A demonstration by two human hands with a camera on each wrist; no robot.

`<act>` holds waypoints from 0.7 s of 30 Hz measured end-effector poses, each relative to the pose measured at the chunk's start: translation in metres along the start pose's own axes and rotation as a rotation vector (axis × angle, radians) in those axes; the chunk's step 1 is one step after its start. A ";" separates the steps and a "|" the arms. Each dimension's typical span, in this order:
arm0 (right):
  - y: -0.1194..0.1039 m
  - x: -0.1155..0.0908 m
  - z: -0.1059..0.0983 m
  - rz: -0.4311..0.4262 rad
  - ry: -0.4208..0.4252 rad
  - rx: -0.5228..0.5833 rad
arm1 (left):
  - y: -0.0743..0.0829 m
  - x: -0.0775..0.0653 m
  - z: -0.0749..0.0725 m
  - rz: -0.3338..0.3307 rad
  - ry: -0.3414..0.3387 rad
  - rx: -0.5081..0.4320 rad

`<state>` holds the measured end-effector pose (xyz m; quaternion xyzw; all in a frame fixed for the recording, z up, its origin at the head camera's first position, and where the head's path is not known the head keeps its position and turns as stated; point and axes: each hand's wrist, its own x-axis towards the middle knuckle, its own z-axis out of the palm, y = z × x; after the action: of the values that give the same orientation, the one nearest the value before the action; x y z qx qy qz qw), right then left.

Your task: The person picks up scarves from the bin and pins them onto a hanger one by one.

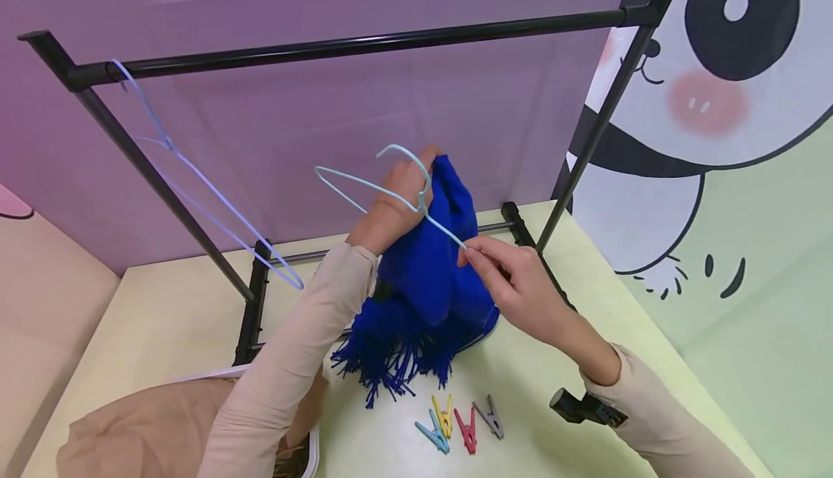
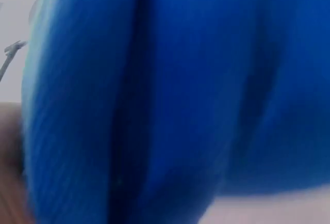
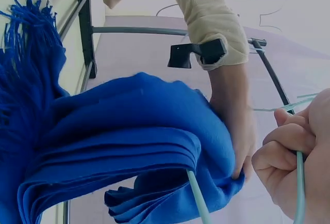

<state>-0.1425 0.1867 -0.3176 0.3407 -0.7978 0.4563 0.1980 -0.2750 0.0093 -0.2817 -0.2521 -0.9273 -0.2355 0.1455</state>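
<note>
A blue fringed scarf (image 1: 429, 268) hangs in folds below my left hand (image 1: 400, 185), which grips its upper part. In the right wrist view, the folded scarf (image 3: 129, 110) lies over the bar of the light-blue hanger (image 3: 198, 198). My right hand (image 1: 520, 286) pinches the right shoulder of that hanger (image 1: 445, 231), whose hook points up in front of my left hand. Blue cloth (image 2: 185, 90) fills most of the left wrist view and hides the left fingers there.
A black rack (image 1: 364, 45) stands behind, with a lavender hanger (image 1: 215, 189) hooked on its left end. Several clothespins (image 1: 465, 431) lie on the pale table (image 1: 573, 420). At lower left is a white bin (image 1: 314, 453) with tan cloth (image 1: 143, 427).
</note>
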 end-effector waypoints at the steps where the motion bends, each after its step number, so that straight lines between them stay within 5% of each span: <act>1: 0.000 -0.001 0.000 0.003 -0.010 0.000 | -0.002 -0.001 0.000 0.011 -0.002 0.033; 11: -0.001 -0.006 0.001 -0.020 -0.061 -0.006 | -0.026 -0.002 0.006 0.132 -0.021 0.241; 21: -0.001 -0.001 0.003 -0.083 -0.040 -0.043 | -0.053 -0.010 0.011 0.001 -0.089 0.309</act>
<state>-0.1412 0.1844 -0.3188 0.3782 -0.7965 0.4234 0.2081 -0.2968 -0.0296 -0.3144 -0.2372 -0.9579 -0.0787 0.1415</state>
